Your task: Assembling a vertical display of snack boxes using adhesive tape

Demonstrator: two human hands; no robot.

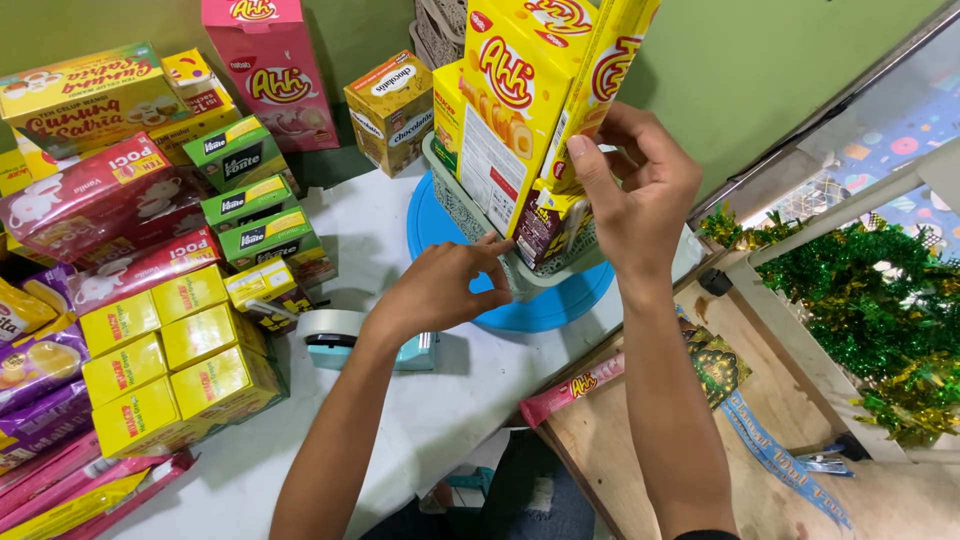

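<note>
Yellow cardboard snack boxes [520, 90] already stand in the grey woven basket [455, 195] at twelve o'clock, the right hand [635, 185] pinching one. Left hand [445, 285], fingers loosely curled, steadies the rim (green boxes [255, 200] at ten o'clock remain loose).

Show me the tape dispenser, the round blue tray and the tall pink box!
tape dispenser [345, 338], head view, on its white wheel.
round blue tray [560, 305], head view, front rim.
tall pink box [275, 80], head view, front face.

Tall yellow boxes [520, 90] upright in centre basket, pink box [272, 70] behind, small yellow cartons [170, 370] stacked left, green boxes [255, 200] beside them
</note>
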